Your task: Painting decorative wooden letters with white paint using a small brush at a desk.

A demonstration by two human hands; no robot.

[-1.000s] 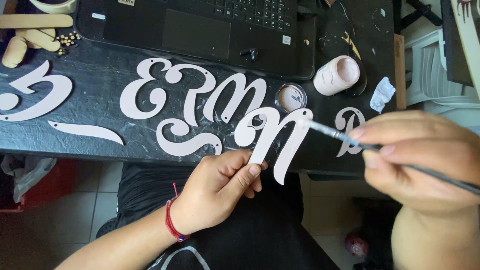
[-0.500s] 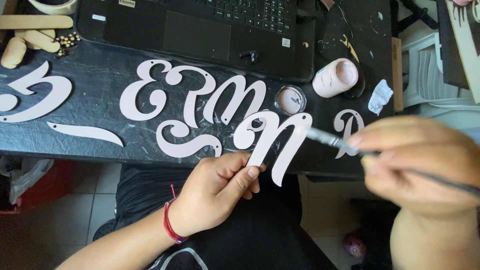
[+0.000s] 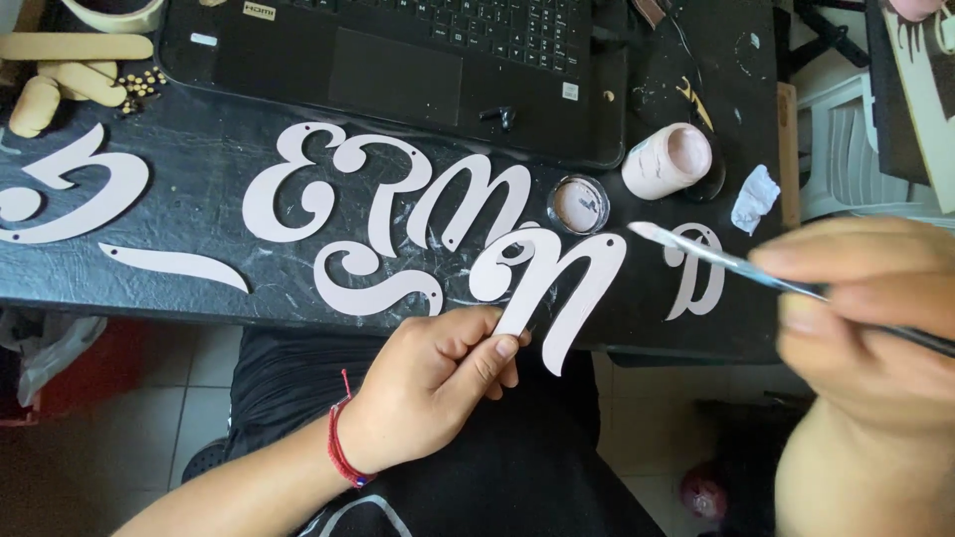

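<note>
Head view: the left hand point(image 3: 438, 383) pinches the near end of a pale cutout letter point(image 3: 552, 283) at the black table's point(image 3: 199, 298) near edge. The right hand point(image 3: 865, 318), blurred, grips a paintbrush point(image 3: 736, 264), bristles hovering right of the letter, near the open paint jar point(image 3: 668, 159) and its lid point(image 3: 580, 204).

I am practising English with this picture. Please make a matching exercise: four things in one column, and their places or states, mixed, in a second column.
1. paintbrush
2. curly cut-out letter
3. paint jar
4. laptop

a. at the table's far edge
b. lying on its side
c. pinched in the left hand
d. held in the right hand

Pairs: 1-d, 2-c, 3-b, 4-a
</note>
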